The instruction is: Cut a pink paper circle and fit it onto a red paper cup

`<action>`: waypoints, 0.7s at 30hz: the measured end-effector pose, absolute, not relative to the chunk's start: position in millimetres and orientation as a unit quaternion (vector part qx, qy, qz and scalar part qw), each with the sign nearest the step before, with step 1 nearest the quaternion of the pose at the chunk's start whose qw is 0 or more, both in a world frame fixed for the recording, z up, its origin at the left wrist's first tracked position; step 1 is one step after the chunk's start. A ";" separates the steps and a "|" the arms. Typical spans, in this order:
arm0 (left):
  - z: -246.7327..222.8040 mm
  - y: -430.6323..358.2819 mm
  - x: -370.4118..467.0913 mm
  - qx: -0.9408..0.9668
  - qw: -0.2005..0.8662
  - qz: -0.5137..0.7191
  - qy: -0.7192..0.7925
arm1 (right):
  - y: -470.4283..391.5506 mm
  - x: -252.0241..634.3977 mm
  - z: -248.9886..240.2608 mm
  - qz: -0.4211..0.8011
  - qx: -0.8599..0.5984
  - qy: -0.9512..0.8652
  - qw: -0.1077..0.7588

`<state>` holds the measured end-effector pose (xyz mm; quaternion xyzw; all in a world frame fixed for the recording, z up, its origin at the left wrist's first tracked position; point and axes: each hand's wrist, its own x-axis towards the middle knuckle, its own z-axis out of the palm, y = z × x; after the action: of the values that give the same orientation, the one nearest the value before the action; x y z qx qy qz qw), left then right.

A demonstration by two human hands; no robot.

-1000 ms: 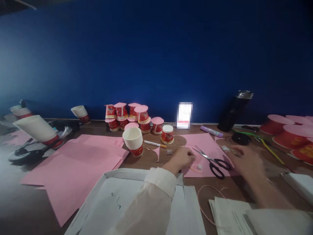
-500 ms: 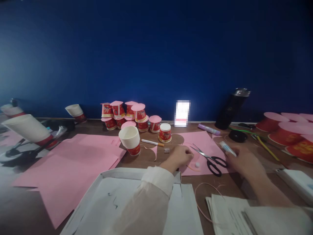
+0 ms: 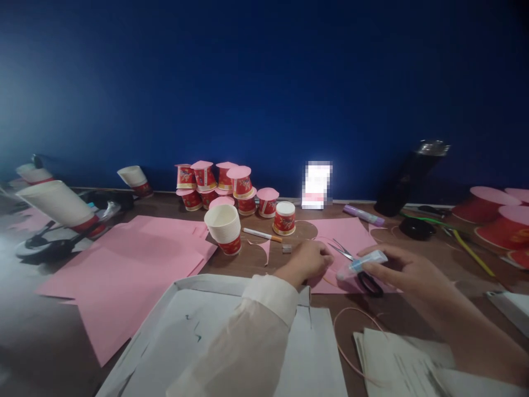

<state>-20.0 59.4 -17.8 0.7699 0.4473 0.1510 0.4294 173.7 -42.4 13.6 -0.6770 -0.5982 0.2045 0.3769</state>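
Observation:
My right hand (image 3: 399, 267) pinches a clear glue stick (image 3: 363, 263) with a bluish label. It is tilted, its lower end down over the pink paper sheet (image 3: 359, 231). On that sheet lie black-handled scissors (image 3: 371, 284), partly covered by the glue stick. My left hand (image 3: 312, 262) rests at the sheet's left edge with its fingers curled together; what they hold, if anything, is hidden. Just left of it are a small clear cap-like piece (image 3: 286, 249) and a pink paper scrap (image 3: 264, 251). Behind stands an upside-down red paper cup (image 3: 285, 219) without a pink disc.
Red cups topped with pink discs (image 3: 239, 179) stand stacked at the back; more stand far right. A cup stack (image 3: 223, 226), pink sheets (image 3: 136, 248), a marker (image 3: 262, 235), a purple tube (image 3: 363, 215), a black flask (image 3: 407, 182) and a white box lid (image 3: 165, 331) surround the hands.
My right hand has moved left with the glue stick, from beside the scissors to above them. My left hand has stayed nearly in place. The view has shifted slightly.

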 end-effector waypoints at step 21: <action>-23.2 62.1 -19.4 0.771 0.432 0.155 0.441 | -36.4 163.1 9.1 0.151 -0.669 -0.668 0.288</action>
<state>-19.4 62.1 -23.2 0.7713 0.4411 0.1551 0.4319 163.1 -36.4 9.1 -0.6691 -0.6681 0.1510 0.2883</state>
